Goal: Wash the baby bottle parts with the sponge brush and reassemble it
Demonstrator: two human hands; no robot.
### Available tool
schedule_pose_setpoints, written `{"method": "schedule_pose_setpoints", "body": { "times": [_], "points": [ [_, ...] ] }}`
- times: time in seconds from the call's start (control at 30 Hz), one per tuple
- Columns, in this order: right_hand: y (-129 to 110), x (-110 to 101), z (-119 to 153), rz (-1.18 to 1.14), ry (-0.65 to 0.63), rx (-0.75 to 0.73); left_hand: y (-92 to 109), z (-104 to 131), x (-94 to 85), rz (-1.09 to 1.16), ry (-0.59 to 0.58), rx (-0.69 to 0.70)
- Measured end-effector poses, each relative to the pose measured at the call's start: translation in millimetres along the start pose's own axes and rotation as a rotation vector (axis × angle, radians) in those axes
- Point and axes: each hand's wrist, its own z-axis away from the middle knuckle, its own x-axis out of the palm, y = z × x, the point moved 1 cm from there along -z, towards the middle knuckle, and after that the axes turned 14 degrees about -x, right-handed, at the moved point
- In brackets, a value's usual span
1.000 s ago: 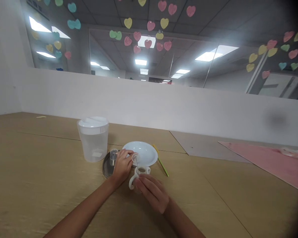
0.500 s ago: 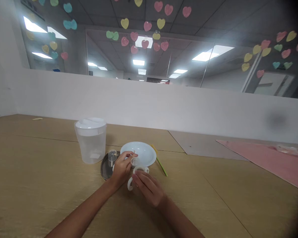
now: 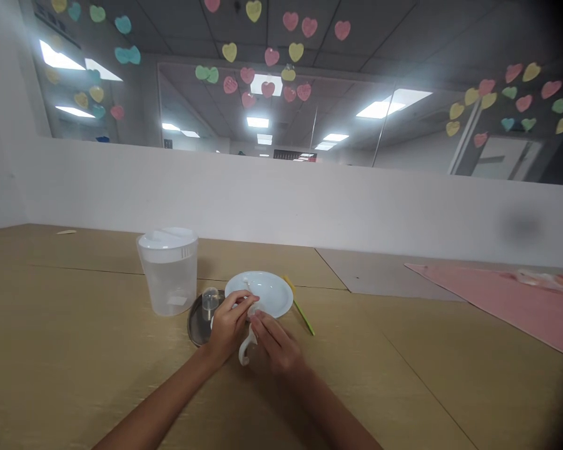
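- Heart-shaped notes (image 3: 272,56) show above a white wall (image 3: 263,200) and brown desk (image 3: 98,350).
- Left hand (image 3: 229,324): fingers pinching a small round container (image 3: 254,309) beside the white dish (image 3: 276,292).
- Right hand (image 3: 279,347): fingers bunched at the container; whether they grip anything, one cannot tell.
- Curved white handle (image 3: 244,356) between the hands.
- Lidded bucket (image 3: 169,275) near the dark tray (image 3: 197,326); green stick (image 3: 304,315) right of the dish.

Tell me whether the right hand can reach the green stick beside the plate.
Probably yes: no object shows between the right hand and the green stick, which lies right of the plate. That hand, though, is up against a small round piece by the left hand.
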Motion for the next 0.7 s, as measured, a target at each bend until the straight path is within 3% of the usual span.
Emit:
{"method": "schedule_pose_setpoints", "body": {
  "times": [0.2,0.43,0.7],
  "points": [
    [4,-1,3,-0.066,0.001,0.029,4,3,3.3,0.022,-0.032,0.176],
    [14,-1,7,-0.008,-0.012,0.060,-1,-1,5.9,-0.035,-0.044,0.173],
    [3,-14,-9,-0.138,-0.021,-0.022,-15,-7,3.0,-0.213,0.011,0.227]
  ]
}}
